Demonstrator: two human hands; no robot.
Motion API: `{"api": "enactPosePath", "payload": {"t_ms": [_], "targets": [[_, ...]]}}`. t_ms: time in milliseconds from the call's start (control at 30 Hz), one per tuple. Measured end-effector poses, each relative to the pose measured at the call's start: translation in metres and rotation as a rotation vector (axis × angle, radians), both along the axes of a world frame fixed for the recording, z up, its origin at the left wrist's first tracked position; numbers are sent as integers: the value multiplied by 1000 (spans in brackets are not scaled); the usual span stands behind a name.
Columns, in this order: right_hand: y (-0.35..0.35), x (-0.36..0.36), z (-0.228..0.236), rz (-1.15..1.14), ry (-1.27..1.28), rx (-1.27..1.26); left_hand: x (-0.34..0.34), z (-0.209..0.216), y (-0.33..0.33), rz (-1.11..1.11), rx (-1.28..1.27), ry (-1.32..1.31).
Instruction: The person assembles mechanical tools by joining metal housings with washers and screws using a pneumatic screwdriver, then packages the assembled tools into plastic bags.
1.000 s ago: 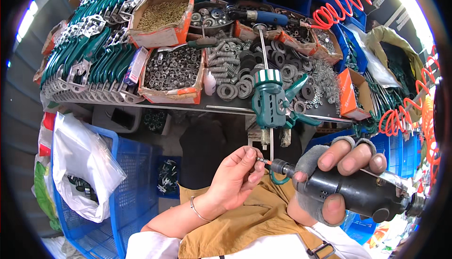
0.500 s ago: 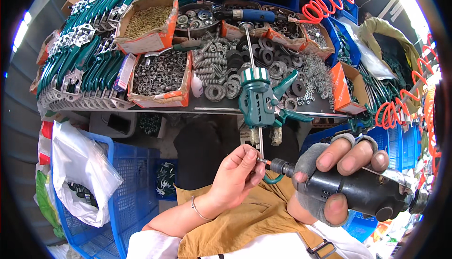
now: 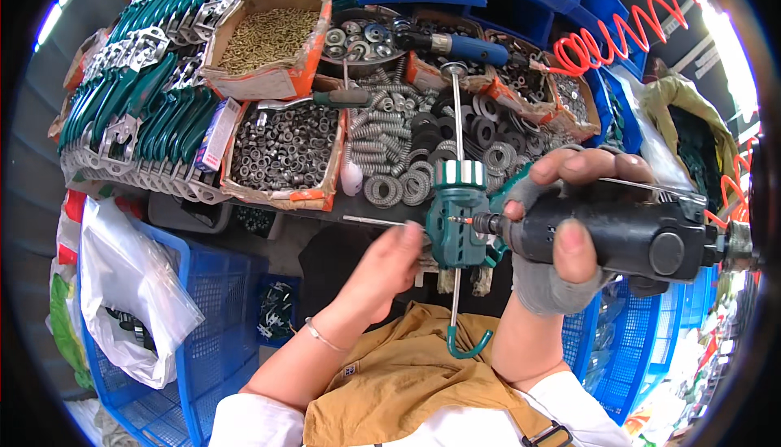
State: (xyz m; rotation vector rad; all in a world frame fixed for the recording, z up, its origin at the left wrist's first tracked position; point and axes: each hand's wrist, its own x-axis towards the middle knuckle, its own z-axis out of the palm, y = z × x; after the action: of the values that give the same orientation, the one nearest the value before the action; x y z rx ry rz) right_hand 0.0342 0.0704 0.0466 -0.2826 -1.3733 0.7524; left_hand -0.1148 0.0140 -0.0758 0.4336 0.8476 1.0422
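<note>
My right hand (image 3: pixel 569 244), in a grey fingerless glove, grips a black air screwdriver (image 3: pixel 610 239) held nearly level. Its bit, with a small screw (image 3: pixel 462 220) seemingly at the tip, points left against the side of a green cast body (image 3: pixel 452 239), like that of a caulking gun. A long steel rod (image 3: pixel 457 117) runs through the body and ends in a green hook (image 3: pixel 470 349) towards me. My left hand (image 3: pixel 389 264), bare with a bracelet, is beside the body's left side; its fingertips are smeared by motion, and whether they touch the body cannot be made out.
Beyond lie heaps of springs (image 3: pixel 381 134) and black rings, a carton of brass screws (image 3: pixel 268 36), a carton of small metal collars (image 3: pixel 285 150) and a blue-handled air tool (image 3: pixel 468 47). Green handles (image 3: pixel 122 105) are stacked left. Red coiled hose (image 3: pixel 582 52) hangs right; blue crates (image 3: pixel 220 317) stand below.
The screwdriver has moved up and away from me, from near the rod to the side of the green body. My left hand has left the bit tip and moved up-left beside the body.
</note>
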Motion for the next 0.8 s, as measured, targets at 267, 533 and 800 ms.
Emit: {"api": "enactPosePath", "payload": {"t_ms": [267, 533, 800], "targets": [[10, -14, -26, 19, 27, -148, 8, 24, 24, -238, 312, 581], [1, 2, -9, -14, -1, -27, -1, 4, -9, 132, 145, 32], [-57, 10, 8, 78, 173, 1, 8, 33, -41, 97, 19, -419]]}}
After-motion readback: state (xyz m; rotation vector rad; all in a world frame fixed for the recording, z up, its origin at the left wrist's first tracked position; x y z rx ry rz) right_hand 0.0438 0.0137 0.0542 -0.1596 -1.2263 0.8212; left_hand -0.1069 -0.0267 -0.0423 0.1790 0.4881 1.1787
